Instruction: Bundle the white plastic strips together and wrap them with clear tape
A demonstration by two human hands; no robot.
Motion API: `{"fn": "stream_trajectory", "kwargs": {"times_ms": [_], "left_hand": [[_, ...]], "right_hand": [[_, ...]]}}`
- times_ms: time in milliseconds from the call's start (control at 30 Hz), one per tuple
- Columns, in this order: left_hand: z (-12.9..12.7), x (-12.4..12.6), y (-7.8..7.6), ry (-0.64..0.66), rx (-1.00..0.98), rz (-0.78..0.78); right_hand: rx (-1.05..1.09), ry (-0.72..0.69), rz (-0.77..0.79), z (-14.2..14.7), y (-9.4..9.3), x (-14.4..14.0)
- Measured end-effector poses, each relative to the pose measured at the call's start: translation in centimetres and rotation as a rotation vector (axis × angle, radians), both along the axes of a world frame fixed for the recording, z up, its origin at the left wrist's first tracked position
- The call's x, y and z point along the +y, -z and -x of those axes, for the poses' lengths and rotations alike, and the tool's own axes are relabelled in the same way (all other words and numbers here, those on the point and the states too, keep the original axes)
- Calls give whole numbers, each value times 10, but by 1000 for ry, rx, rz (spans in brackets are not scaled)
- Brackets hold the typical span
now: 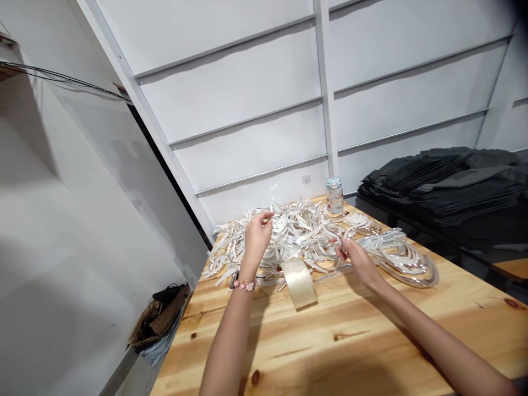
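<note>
A large heap of curved white and clear plastic-looking strips (295, 228) covers the far part of the wooden table (305, 346). My left hand (258, 236) is over the heap's left side, thumb and fingers pinched together; whatever is between them is too small to make out. On the right, my right hand (358, 261) closes its fingers on a thin curved strip (339, 242) at the heap's edge. Between my wrists, a wide, shiny cream band (300, 283) curves over the near edge of the heap. Looped clear strips (406, 261) lie bundled to the right of my right hand.
A clear jar with a light blue lid (334, 195) stands at the table's back edge. Tall stacks of black sheets (449, 187) rise beyond the right side. An open cardboard box (159, 319) sits low at left. White panelled wall (247, 121) borders the back.
</note>
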State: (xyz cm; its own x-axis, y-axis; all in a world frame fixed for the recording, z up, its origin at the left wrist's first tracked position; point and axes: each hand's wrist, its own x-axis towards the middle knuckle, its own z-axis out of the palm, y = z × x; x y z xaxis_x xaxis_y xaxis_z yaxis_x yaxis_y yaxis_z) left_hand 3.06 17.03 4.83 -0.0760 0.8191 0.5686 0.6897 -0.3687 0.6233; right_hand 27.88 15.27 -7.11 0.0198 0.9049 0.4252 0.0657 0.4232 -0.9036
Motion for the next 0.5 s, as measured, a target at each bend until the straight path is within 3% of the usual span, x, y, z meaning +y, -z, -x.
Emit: {"fn": "stream_trajectory", "kwargs": {"times_ms": [100, 200, 367, 500], "left_hand": [[12, 5, 11, -82, 73, -29], [22, 13, 21, -79, 113, -16], [28, 29, 32, 0, 88, -51], [31, 36, 36, 150, 72, -52]], "right_hand": [[-22, 0, -3, -1, 0, 0], [-49, -4, -7, -2, 2, 2], [-98, -5, -14, -5, 6, 5], [-135, -21, -12, -7, 11, 8]]}}
